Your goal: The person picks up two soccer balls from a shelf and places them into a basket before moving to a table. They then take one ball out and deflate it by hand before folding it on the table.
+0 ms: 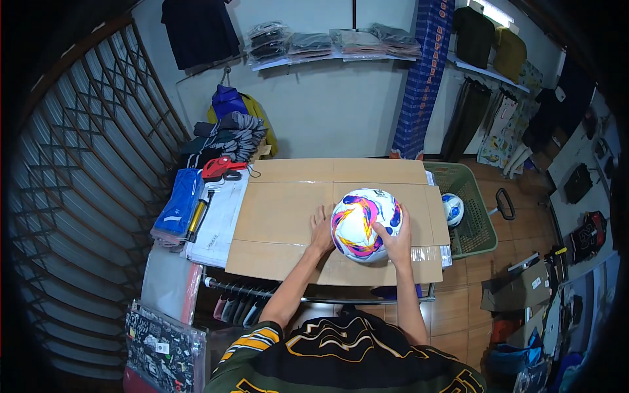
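A white soccer ball with pink, orange, yellow and dark blue swirls sits over a flattened cardboard sheet on the table. My right hand grips the ball's right side, thumb across its front and fingers along the far edge. At the ball's left side is my left hand, its fingers stretched out on or just above the cardboard. It is close against the ball, though contact is hard to make out.
To the right, a green plastic basket holds a blue-and-white ball. A red tape dispenser, a yellow-and-black hand pump and blue packaged clothing lie on the left. Folded garments fill a wall shelf.
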`<state>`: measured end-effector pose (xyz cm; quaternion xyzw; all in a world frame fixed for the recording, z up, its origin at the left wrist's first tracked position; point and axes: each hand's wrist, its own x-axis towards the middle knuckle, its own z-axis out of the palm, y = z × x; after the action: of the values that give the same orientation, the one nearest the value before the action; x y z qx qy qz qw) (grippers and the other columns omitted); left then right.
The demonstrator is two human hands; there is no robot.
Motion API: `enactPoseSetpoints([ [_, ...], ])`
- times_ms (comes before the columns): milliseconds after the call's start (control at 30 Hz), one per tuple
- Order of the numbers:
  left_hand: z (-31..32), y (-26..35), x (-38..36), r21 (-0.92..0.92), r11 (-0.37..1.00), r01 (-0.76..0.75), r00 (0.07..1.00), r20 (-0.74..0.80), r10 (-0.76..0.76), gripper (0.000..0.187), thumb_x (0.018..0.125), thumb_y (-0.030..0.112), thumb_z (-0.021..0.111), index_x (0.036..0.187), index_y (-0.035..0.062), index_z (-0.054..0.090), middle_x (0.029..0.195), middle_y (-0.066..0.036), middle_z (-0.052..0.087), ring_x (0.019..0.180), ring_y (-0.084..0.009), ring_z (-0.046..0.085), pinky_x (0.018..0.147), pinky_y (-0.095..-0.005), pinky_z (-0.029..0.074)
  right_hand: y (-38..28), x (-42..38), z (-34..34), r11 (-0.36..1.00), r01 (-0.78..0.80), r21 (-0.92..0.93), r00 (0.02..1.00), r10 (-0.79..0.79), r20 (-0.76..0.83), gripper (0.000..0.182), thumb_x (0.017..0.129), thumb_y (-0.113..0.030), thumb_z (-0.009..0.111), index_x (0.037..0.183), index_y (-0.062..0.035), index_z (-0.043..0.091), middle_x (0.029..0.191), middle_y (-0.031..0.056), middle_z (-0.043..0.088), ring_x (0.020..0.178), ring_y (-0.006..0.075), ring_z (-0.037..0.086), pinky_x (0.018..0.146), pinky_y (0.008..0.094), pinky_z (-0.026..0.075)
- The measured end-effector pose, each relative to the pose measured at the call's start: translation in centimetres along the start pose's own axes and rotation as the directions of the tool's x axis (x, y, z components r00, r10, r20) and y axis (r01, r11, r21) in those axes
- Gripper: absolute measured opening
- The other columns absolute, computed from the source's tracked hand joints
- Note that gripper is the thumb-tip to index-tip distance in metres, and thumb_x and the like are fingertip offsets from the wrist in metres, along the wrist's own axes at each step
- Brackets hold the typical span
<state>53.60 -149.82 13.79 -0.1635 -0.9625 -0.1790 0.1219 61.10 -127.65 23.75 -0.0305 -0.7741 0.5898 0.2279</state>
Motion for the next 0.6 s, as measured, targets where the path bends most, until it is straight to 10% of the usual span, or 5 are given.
enactPoseSetpoints([
  [33,-0.7,-0.1,0.4,-0.027,0.998,0.048,0.965,0.259,-0.039,0.075,0.089,0.035,0.072,0.154,0.0084,0.044,0.164,-0.025,0.031,0.154,-0.0443,0.025,0.125,-0.0570,0.019,0.0,-0.1,0.0,1.000,0.006,-0.020,1.000,-0.006,-0.001,0.102,0.078,-0.038,0.090,0.149,0.0106,0.036,0.140,0.0275,0.050,0.127,0.0332,0.056,0.108,0.0409,0.046],
  [167,0.3,-1.4,-1.0,-0.356,0.934,0.024,1.000,0.002,-0.025,0.062,0.096,0.031,0.065,0.150,0.0048,0.048,0.160,-0.026,0.039,0.149,-0.0451,0.034,0.122,-0.0550,0.026,0.1,-0.6,0.4,1.000,0.016,0.004,0.999,-0.016,-0.038,0.103,0.076,-0.042,0.090,0.149,0.0092,0.037,0.141,0.0275,0.048,0.129,0.0350,0.054,0.110,0.0426,0.044],
  [467,-7.6,5.0,-2.8,-0.991,0.127,-0.029,0.985,-0.050,-0.166,0.088,0.093,0.035,0.075,0.157,-0.0061,0.031,0.151,-0.030,0.047,0.138,-0.0365,0.051,0.115,-0.0405,0.040,-0.4,-1.4,-0.3,0.998,0.051,-0.048,0.999,-0.050,0.016,0.108,0.072,-0.044,0.092,0.150,0.0052,0.036,0.142,0.0275,0.047,0.133,0.0373,0.050,0.114,0.0461,0.040],
  [533,-8.9,4.9,-2.1,-0.757,0.645,-0.106,0.990,-0.144,-0.006,0.117,0.077,0.046,0.090,0.160,-0.0037,0.025,0.151,-0.025,0.044,0.139,-0.0324,0.048,0.118,-0.0404,0.039,-0.8,-0.9,-1.0,0.991,0.122,-0.048,0.982,-0.114,0.151,0.114,0.067,-0.045,0.096,0.150,0.0043,0.036,0.143,0.0272,0.047,0.135,0.0373,0.049,0.114,0.0458,0.041],
  [600,-9.6,5.1,-1.4,-0.789,0.613,-0.042,0.996,-0.084,-0.041,0.132,0.057,0.048,0.100,0.155,-0.0060,0.029,0.148,-0.026,0.046,0.138,-0.0355,0.048,0.117,-0.0435,0.041,-1.1,0.1,-1.8,0.998,0.053,-0.045,0.967,-0.040,0.252,0.133,0.055,-0.045,0.101,0.152,0.0070,0.028,0.144,0.0279,0.046,0.136,0.0362,0.049,0.116,0.0449,0.040],
])
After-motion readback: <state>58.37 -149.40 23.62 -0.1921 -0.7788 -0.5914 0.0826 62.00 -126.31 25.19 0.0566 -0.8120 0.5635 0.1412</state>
